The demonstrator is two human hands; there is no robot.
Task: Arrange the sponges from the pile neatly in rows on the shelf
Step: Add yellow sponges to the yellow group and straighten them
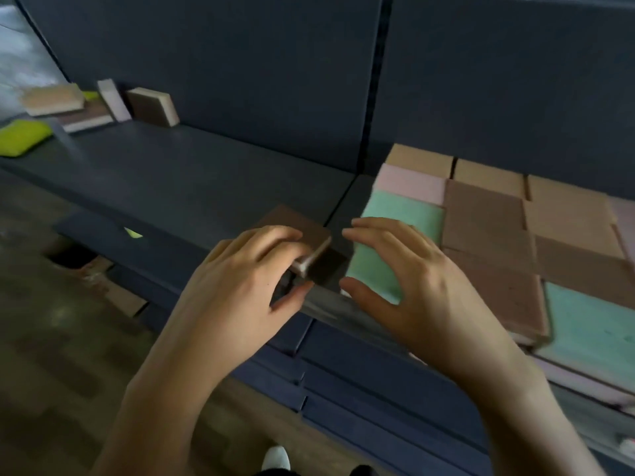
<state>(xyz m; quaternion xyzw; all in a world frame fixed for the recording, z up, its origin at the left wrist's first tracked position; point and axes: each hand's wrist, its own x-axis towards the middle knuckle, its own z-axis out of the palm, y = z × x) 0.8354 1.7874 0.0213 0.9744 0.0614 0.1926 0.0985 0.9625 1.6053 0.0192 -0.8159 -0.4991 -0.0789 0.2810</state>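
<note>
Nearest me, both bare forearms [165, 389] stretch forward over the front lip of the dark blue shelf [206, 173], a flat, matte board. Far to the left of my left hand, close to the back panel [223, 63], sits the pile [92, 111]: a rounded yellow-green sponge [20, 137], a tan block [51, 97] lying flat on others, a pink slab [111, 97] standing on edge, and a brown-faced block [151, 104] leaning with its pale foam side showing.

My left hand [240, 276] grips a brown sponge [302, 228] at the shelf's front edge, fingers curled over its coarse brown top and thumb at its near side. A pale foam layer shows along its edge.

Just right of it, my right hand [412, 280] is open, fingers spread and slightly bent, over a mint-green sponge [402, 214]. I cannot tell whether it touches.

Beyond and to the right of that hand, rectangular sponges lie flat in tight rows [488, 214], tan, pink, brown and green, with edges butted together and faces finely porous.
</note>
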